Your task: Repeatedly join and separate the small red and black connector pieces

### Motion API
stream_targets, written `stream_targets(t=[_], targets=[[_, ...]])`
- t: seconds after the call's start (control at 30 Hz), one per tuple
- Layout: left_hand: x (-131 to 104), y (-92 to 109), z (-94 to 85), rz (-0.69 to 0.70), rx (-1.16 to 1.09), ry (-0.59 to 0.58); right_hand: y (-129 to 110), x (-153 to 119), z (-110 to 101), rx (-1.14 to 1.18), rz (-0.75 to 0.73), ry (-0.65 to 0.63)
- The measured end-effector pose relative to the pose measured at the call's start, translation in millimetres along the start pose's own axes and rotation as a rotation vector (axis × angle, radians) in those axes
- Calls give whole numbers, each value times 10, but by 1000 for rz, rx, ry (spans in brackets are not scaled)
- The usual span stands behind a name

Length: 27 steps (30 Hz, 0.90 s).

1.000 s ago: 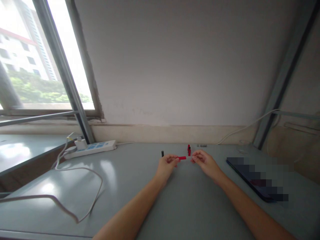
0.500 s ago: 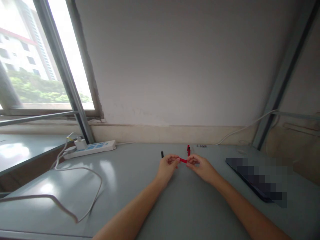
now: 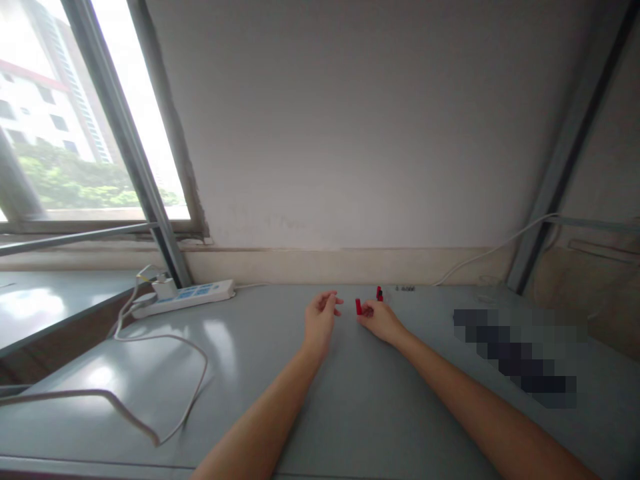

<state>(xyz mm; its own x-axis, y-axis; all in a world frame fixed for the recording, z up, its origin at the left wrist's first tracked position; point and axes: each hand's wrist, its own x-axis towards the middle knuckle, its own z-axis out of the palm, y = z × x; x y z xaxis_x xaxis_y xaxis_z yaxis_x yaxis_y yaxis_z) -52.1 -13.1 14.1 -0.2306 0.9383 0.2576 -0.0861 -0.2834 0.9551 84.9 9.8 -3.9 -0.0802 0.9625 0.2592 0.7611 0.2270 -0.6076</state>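
A short red rod-like piece [image 3: 359, 307] stands upright at the fingertips of my right hand [image 3: 379, 321], which is closed on its lower part. To the left, my left hand [image 3: 320, 321] hovers over or rests by the grey tabletop with its fingers apart, and nothing shows between them. Just behind my right hand is a red and black piece [image 3: 379, 293], its lower part covered by the fingers. The small black piece seen earlier does not show now; my left hand covers that spot.
Several small dark metal bits [image 3: 406, 289] lie near the wall at the back. A white power strip [image 3: 193, 297] with plugs sits at the left, its cable [image 3: 200, 360] looping over the tabletop [image 3: 240, 400]. A blurred dark object [image 3: 515, 357] lies at the right.
My left hand has let go of the red piece and moved left. My right hand has shifted slightly left with it, and the piece has turned from nearly level to upright.
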Motion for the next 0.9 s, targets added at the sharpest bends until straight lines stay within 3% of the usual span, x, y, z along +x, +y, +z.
stream_targets(t=[0.1, 0.2, 0.47, 0.9], targets=[[71, 8, -63, -27, -47, 115, -103, 60, 92, -37, 33, 18], [104, 12, -92, -81, -85, 154, -191, 104, 179, -96, 49, 30], [95, 23, -97, -137, -141, 166, -299, 129, 313, -198, 45, 21], [106, -4, -85, -116, -137, 167, -364, 105, 307, -228, 71, 4]])
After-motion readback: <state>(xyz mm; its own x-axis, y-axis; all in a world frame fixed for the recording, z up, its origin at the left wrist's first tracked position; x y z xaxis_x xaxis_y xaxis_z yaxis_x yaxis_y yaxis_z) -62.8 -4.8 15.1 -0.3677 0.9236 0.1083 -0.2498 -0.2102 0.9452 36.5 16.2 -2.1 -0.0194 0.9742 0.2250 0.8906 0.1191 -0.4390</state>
